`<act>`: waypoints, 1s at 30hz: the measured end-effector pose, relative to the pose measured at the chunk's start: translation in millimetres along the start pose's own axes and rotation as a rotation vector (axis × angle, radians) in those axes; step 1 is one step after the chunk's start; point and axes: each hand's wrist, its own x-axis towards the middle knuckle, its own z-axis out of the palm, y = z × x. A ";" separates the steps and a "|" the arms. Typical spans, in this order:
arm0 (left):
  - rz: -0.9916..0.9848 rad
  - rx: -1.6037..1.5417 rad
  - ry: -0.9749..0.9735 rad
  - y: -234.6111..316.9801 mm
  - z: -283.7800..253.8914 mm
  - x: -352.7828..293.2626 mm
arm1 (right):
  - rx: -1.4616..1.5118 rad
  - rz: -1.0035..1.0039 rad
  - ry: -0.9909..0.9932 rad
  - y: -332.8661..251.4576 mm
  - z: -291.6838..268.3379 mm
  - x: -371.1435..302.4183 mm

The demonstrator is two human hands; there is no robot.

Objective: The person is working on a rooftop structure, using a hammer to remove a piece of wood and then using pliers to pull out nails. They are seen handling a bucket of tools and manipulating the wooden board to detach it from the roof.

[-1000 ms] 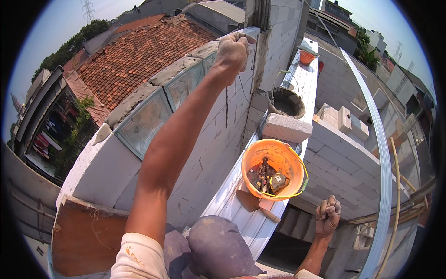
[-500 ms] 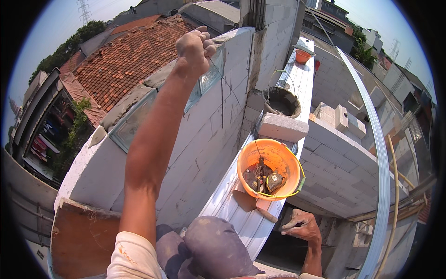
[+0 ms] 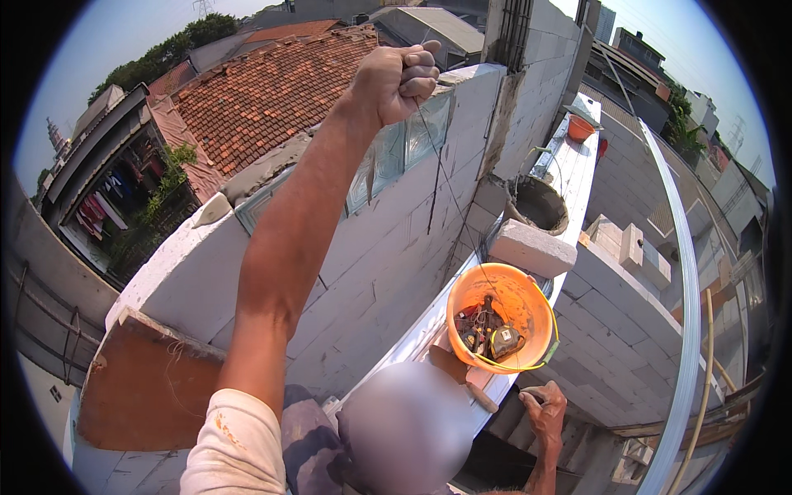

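Observation:
My left hand (image 3: 402, 78) is raised over the top of the block wall, closed in a fist. From it a thin dark strand (image 3: 450, 177), wire or string, slants down toward the orange bucket (image 3: 540, 309). Inside the bucket lie a tape measure (image 3: 505, 340) and several dark hand tools. Low on the right, beside the bucket, my right hand (image 3: 544, 406) has its fingers curled and thumb against forefinger; anything between them is too small to make out. A trowel (image 3: 481, 397) lies against the bucket's near side, its handle toward my right hand.
Glass blocks (image 3: 425, 132) are set in the white block wall (image 3: 379, 239). On the metal plank (image 3: 396, 351) stand a loose block (image 3: 535, 247), a mortar bucket (image 3: 540, 206) and a small orange bucket (image 3: 581, 129). A long metal bar (image 3: 683, 272) rises at right; a dark opening (image 3: 495, 458) lies below.
The whole view has shifted, so the wall and buckets sit farther right and lower. My left fist stays raised; the strand now shows running to the bucket. My right hand's fingers have curled more.

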 end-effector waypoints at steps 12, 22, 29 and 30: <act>0.151 -0.052 0.088 46.4 -15.2 -21.9 | 0.096 -0.212 -0.041 15.9 -10.1 16.5; 0.578 0.205 0.372 77.3 -15.3 -29.0 | 0.267 -0.190 -0.259 -3.1 -18.4 16.0; 0.703 1.286 0.469 62.7 -22.2 -47.1 | 1.134 0.117 0.423 29.1 -36.0 40.7; 0.827 1.192 0.539 73.0 -37.1 -45.6 | 1.240 -0.010 0.284 17.8 -28.8 37.8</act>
